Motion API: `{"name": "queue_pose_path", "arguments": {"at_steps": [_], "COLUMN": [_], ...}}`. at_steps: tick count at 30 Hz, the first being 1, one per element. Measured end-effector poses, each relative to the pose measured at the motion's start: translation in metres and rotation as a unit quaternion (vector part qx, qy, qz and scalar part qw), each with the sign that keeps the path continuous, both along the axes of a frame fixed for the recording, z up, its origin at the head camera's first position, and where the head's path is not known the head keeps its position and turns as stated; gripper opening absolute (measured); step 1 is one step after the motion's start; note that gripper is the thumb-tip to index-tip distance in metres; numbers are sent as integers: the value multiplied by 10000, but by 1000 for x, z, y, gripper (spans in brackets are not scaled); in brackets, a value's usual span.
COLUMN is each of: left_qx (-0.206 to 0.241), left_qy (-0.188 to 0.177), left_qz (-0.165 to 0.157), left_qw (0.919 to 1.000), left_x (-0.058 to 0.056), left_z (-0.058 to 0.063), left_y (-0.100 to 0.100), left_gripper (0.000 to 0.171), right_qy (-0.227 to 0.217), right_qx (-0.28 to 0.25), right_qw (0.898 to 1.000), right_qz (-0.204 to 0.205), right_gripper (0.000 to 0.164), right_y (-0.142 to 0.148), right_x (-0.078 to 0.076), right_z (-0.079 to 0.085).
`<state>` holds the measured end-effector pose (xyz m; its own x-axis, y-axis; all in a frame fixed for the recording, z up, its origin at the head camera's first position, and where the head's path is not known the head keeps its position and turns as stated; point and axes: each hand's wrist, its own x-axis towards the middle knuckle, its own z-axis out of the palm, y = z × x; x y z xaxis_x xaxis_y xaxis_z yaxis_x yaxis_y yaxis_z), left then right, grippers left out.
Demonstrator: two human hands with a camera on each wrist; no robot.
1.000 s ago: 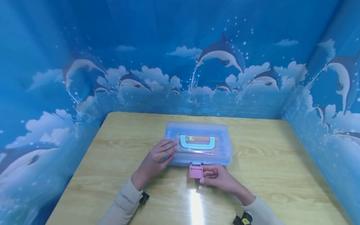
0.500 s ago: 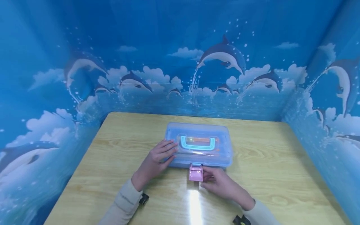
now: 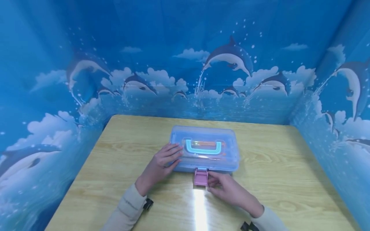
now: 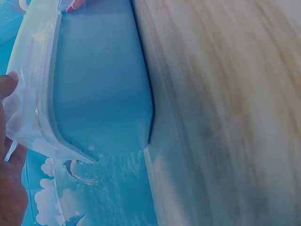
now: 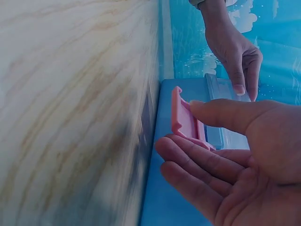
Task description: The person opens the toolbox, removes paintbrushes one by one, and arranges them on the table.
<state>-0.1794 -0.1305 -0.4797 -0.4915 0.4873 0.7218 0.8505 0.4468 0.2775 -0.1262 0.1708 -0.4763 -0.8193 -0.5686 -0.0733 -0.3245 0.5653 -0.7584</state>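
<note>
A translucent blue storage box [image 3: 228,158] with a clear lid and a turquoise carry handle [image 3: 203,151] lies on the table, lid down. My left hand [image 3: 162,160] rests on the lid's left end, fingers fairly straight; in the left wrist view its fingertips touch the clear lid. At the front middle, a pink latch [image 3: 201,178] stands swung outward from the box. My right hand [image 3: 228,187] is at the latch's right side. In the right wrist view, its thumb [image 5: 207,110] lies against the latch's face and the fingers sit under its near edge, pinching it.
The box stands on a wood-grain table [image 3: 130,134]. Curtains [image 3: 162,80] printed with dolphins and clouds surround the table at the back and sides. Orange items [image 3: 203,143] show faintly through the lid, too blurred to name.
The pink latch has tilted slightly, and my right hand's thumb and fingers have shifted a little at its side. My left hand and the box have stayed in place.
</note>
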Motion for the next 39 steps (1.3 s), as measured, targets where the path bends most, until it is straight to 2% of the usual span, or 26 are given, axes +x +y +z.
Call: {"name": "queue_pose_path", "arguments": {"at_steps": [5, 10, 13, 16, 19, 21, 23, 26, 29, 34, 37, 39], "left_qx": [28, 47, 24, 37, 73, 85, 87, 71, 70, 26, 4, 17], "left_qy": [11, 1, -14, 9, -23, -46, -71, -57, -97, -65, -14, -42], "left_qz": [-40, -35, 16, 58, 71, 60, 45, 54, 78, 93, 148, 195], "left_qw": [10000, 10000, 10000, 10000, 9999, 9999, 9999, 9999, 9999, 9999, 9999, 9998], "left_x": [0, 0, 1, 1, 1, 1, 2, 2, 1, 3, 4, 5], "left_z": [-1, -2, -2, -2, -2, -2, -2, -1, -1, -3, -3, -2], "left_y": [0, 0, -1, 0, 0, 1, 1, 1, 1, 2, 3, 3], "left_gripper": [41, 39, 39, 40, 40, 40, 40, 40, 41, 41, 41, 41], "right_qy": [144, 364, 974, 1924, 2659, 2897, 2978, 2951, 2811, 2451, 2493, 2659], "right_qx": [251, 319, 103, -323, -618, -707, -690, -578, -337, 86, 128, 43], "right_qw": [9996, 9987, 9946, 9801, 9620, 9543, 9512, 9524, 9580, 9688, 9677, 9632], "right_qz": [-53, 160, 348, 357, 25, -223, -418, -497, -459, -365, -349, -399], "right_gripper": [63, 61, 55, 50, 51, 54, 55, 55, 57, 62, 65, 65], "right_y": [3, 7, 12, 18, 27, 33, 38, 44, 46, 49, 51, 51], "right_x": [4, 11, 12, 8, 0, -6, -13, -23, -30, -32, -33, -34], "right_z": [6, 21, 34, 44, 49, 50, 49, 49, 50, 47, 41, 36]}}
